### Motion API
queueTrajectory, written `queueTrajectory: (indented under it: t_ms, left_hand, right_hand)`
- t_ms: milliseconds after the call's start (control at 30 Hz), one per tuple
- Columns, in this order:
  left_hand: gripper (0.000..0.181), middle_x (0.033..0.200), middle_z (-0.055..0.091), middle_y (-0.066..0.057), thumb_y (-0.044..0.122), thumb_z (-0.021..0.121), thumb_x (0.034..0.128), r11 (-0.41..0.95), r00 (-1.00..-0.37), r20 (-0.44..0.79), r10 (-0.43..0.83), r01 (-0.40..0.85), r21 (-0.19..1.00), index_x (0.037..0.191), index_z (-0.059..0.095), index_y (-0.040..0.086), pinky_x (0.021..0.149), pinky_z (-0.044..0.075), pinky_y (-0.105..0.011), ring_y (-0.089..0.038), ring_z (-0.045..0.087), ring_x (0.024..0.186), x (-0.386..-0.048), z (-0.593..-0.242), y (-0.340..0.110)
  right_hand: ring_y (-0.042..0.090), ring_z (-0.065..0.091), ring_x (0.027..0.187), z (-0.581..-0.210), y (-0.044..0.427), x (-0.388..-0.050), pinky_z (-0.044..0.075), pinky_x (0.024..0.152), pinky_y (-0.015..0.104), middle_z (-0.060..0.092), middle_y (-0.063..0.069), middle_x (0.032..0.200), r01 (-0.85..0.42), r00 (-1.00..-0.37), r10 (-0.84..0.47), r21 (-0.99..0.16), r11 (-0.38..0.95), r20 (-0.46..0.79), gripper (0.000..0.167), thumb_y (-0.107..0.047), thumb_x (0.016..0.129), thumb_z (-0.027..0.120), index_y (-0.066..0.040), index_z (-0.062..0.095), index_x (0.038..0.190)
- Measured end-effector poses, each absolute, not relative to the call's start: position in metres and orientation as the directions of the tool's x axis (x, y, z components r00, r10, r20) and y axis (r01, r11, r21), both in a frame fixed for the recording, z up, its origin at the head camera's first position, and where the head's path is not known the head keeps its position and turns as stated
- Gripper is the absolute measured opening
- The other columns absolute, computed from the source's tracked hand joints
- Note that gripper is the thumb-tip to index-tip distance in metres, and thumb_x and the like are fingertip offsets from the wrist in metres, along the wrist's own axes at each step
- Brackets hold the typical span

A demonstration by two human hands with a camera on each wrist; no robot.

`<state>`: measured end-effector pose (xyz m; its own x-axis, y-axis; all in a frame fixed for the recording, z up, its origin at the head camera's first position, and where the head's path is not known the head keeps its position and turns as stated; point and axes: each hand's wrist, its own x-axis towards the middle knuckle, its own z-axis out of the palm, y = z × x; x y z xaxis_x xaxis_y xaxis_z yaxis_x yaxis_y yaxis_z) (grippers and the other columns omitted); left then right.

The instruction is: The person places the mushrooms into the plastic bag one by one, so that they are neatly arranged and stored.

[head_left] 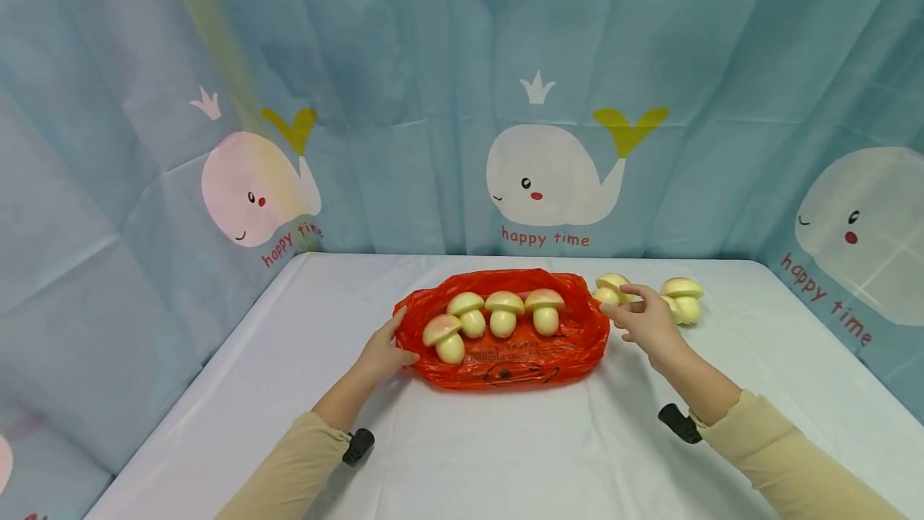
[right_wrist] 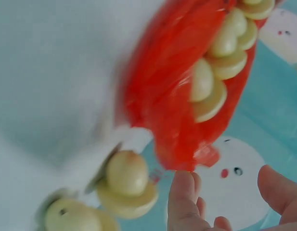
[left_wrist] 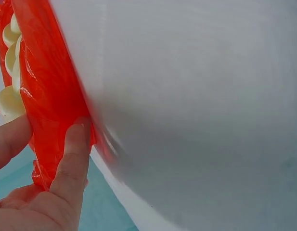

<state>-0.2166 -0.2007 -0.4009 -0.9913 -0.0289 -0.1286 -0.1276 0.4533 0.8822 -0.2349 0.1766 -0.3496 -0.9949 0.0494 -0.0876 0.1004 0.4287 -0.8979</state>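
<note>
A red plastic bag lies on the table with its mouth spread wide. Several pale yellow mushrooms with pink-tinged caps rest inside it. My left hand holds the bag's left end, its thumb and fingers on either side of the plastic in the left wrist view. By the bag's right end is my right hand, thumb and fingers spread apart and nothing between them. One fingertip is close to the bag's corner; whether it touches cannot be told. Other mushrooms lie beyond that hand, one partly hidden by it.
A white cloth covers the table. Behind it and along both sides hangs a light blue curtain printed with whales. A dark band with a small device sits on each wrist, below the beige sleeves.
</note>
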Motion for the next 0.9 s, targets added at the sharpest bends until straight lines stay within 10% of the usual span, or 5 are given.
queueTrajectory:
  t_ms: [300, 600, 900]
  left_hand:
    - [0.084, 0.153, 0.027, -0.027, -0.009, 0.063, 0.0827, 0.436, -0.990, -0.139, -0.032, -0.139, 0.889, 0.154, 0.022, 0.006, 0.073, 0.052, -0.032, -0.039, 0.039, 0.122, -0.216, -0.400, -0.201]
    - [0.083, 0.153, 0.027, -0.027, -0.008, 0.062, 0.0835, 0.430, -0.989, -0.147, -0.034, -0.147, 0.891, 0.155, 0.022, 0.006, 0.071, 0.052, -0.031, -0.039, 0.040, 0.122, -0.216, -0.399, -0.201]
    - [0.084, 0.154, 0.025, -0.027, -0.008, 0.063, 0.0843, 0.420, -0.987, -0.153, -0.045, -0.158, 0.894, 0.155, 0.021, 0.009, 0.069, 0.052, -0.031, -0.037, 0.047, 0.111, -0.216, -0.399, -0.200]
  right_hand:
    - [0.031, 0.052, 0.097, -0.360, 0.202, -0.240, 0.050, 0.068, 0.023, 0.046, 0.026, 0.117, 0.100, -0.993, 0.107, -0.875, 0.475, -0.055, 0.075, -0.027, 0.095, 0.062, 0.007, 0.022, 0.148]
    - [0.051, 0.034, 0.123, -0.371, 0.217, -0.247, 0.041, 0.095, 0.056, 0.026, 0.042, 0.137, 0.083, -0.986, 0.169, -0.822, 0.564, 0.016, 0.076, -0.023, 0.094, 0.062, 0.006, 0.018, 0.150]
    - [0.051, 0.031, 0.120, -0.376, 0.229, -0.253, 0.037, 0.098, 0.058, 0.023, 0.041, 0.138, 0.162, -0.969, 0.247, -0.760, 0.629, -0.002, 0.078, -0.025, 0.091, 0.066, 0.005, 0.023, 0.148]
